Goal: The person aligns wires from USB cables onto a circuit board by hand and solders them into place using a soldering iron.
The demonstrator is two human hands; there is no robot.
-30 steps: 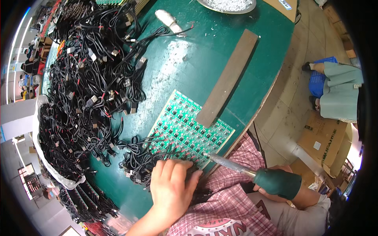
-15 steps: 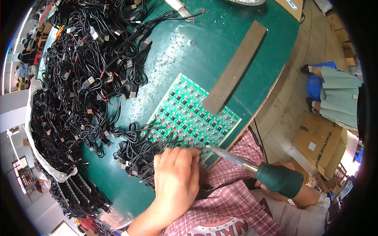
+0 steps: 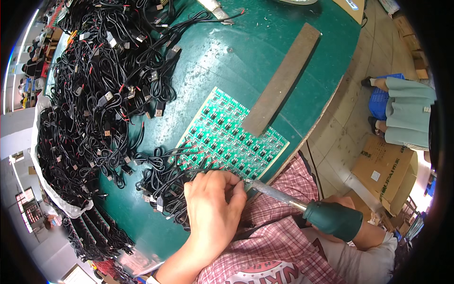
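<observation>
1. Your left hand (image 3: 213, 213) lay knuckles-up at the near edge of the green circuit board (image 3: 231, 135), fingers curled together and pinching a thin wire (image 3: 198, 166) down onto the board's closest row.
2. Your right hand (image 3: 352, 227) was wrapped tight around the green handle of the soldering iron (image 3: 302, 206); most of that hand was hidden behind the handle.
3. The iron's metal tip met the board just beside your left fingertips (image 3: 236, 187), so you looked to be in the middle of soldering one lead to a pad.
4. The bundle of black cables (image 3: 161, 182) sat right beside your left hand, on its outer side, and a far larger heap of cables (image 3: 94, 94) spread beyond it across the green table (image 3: 246, 42).
5. A flat brown bar (image 3: 281, 78) lay across the board's far corner, well beyond both hands, seemingly weighing it down.
6. The next move likely called for keeping the wire pinned steady until the joint set, then shifting your pinch to the neighbouring pad without dragging the cables.
</observation>
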